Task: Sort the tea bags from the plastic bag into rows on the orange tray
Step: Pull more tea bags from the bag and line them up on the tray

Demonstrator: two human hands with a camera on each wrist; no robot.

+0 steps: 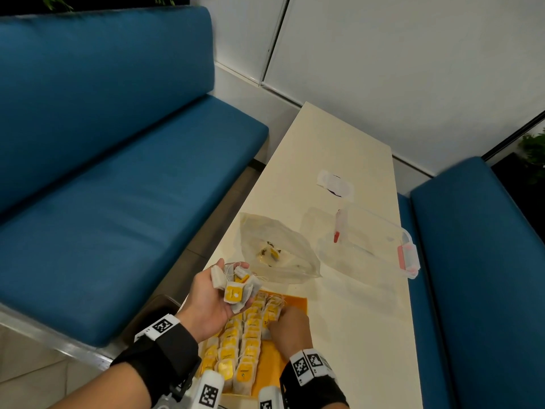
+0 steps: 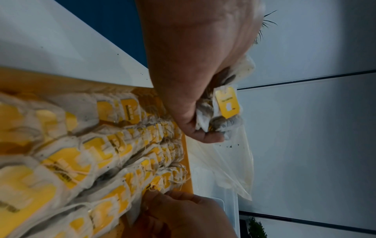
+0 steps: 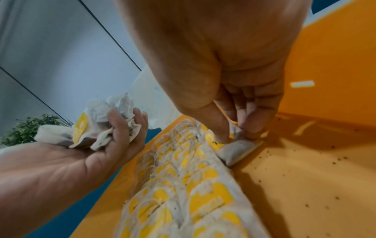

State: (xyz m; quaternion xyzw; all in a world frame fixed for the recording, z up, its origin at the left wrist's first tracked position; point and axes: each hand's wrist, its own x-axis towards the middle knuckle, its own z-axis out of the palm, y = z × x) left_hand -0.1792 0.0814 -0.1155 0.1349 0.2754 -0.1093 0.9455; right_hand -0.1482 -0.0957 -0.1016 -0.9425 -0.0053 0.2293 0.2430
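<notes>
My left hand (image 1: pixel 233 283) is palm up above the tray's far left corner, fingers curled round a handful of tea bags (image 1: pixel 236 290) with yellow tags. The left wrist view shows that handful (image 2: pixel 225 109) bunched in my left hand (image 2: pixel 203 128). My right hand (image 1: pixel 278 318) is low over the orange tray (image 1: pixel 298 302). Its thumb and fingers (image 3: pixel 236 136) pinch one tea bag (image 3: pixel 238 151) at the far end of the rightmost row. Three rows of tea bags (image 1: pixel 241 346) fill the tray's left side. The clear plastic bag (image 1: pixel 277 252) lies just beyond the tray with a few bags left inside.
A clear plastic container with pink latches (image 1: pixel 368 243) stands right of the bag, and a white wrapper (image 1: pixel 334 184) lies farther back on the cream table (image 1: pixel 339 137). Blue benches (image 1: pixel 118 172) flank both sides. The tray's right half (image 3: pixel 305 177) is bare apart from tea crumbs.
</notes>
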